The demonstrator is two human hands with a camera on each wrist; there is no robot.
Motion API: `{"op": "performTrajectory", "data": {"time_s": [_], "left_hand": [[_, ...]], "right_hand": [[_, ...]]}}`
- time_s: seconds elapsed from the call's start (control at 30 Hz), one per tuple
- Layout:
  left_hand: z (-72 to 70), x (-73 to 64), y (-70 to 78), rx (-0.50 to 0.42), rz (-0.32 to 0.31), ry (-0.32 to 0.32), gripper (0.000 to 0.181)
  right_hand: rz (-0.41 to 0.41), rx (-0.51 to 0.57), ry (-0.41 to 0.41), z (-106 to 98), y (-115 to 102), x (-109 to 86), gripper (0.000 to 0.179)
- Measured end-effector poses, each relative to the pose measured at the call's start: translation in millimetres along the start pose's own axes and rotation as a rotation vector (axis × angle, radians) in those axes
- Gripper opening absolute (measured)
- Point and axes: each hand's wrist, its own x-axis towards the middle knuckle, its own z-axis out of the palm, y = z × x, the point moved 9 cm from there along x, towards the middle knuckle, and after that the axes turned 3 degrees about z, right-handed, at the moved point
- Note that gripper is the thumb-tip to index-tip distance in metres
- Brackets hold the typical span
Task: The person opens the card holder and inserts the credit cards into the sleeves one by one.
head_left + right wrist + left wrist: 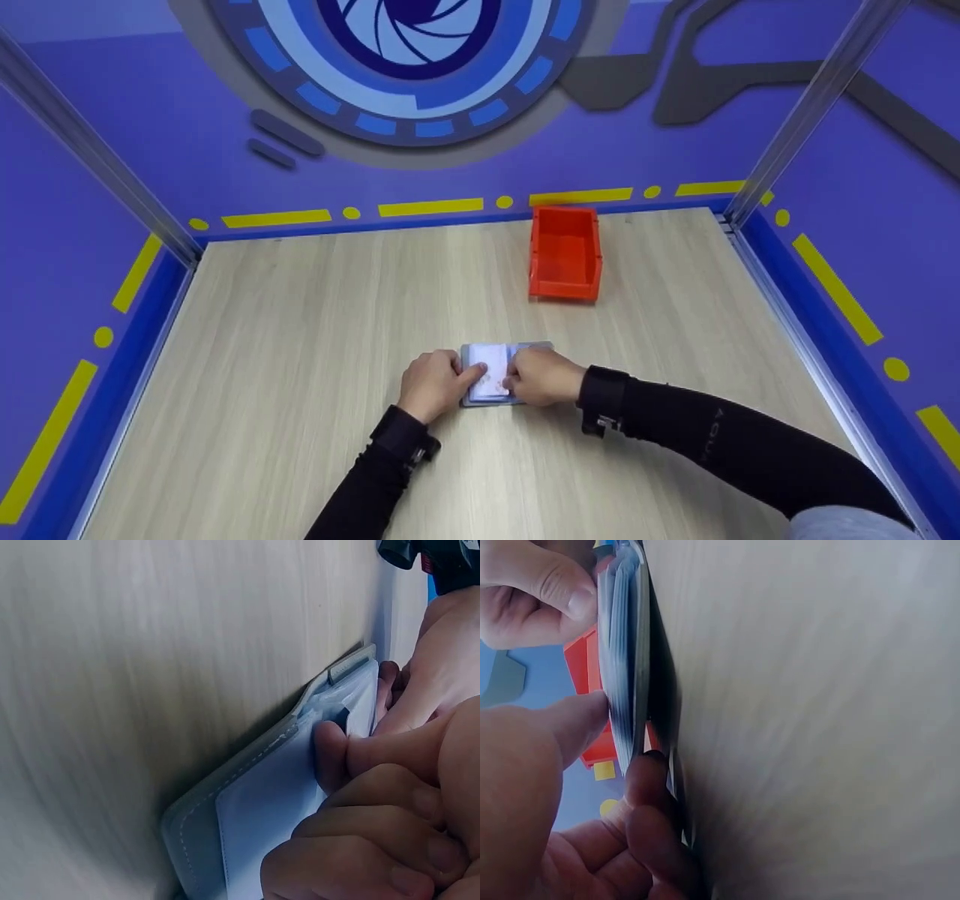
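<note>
On the near middle of the pale wood bench [300, 337], both hands hold a grey card wallet [491, 375]: left hand [433, 384] and right hand [541, 376] each pinching it. Purple walls [187, 135] stand around; a red bin [565, 255] sits far.

Both forearms, in black sleeves with dark wrist bands, reach in from six and four o'clock. The left hand [433, 385] and right hand [542, 376] lie knuckles up, side by side, fingers curled and thumbs pressing toward each other.
</note>
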Motion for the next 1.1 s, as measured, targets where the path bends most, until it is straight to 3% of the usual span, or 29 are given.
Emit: {"op": "performTrajectory", "data": {"time_s": [0.5, 0.87, 1.1], "left_hand": [[0.1, -0.1, 2.8, -0.005, 0.000, -0.010, 0.050], [0.8, 0.2, 0.9, -0.002, -0.019, -0.020, 0.048], [1.5, 0.1, -1.1, -0.006, -0.033, -0.026, 0.047]], "right_hand": [[-0.158, -0.053, 0.122, -14, -11, -5.3, 0.037], [-0.003, 0.096, 0.158, -57, 17, -11.8, 0.024], [0.053, 0.115, 0.185, -82, 33, -18.5, 0.025]]}}
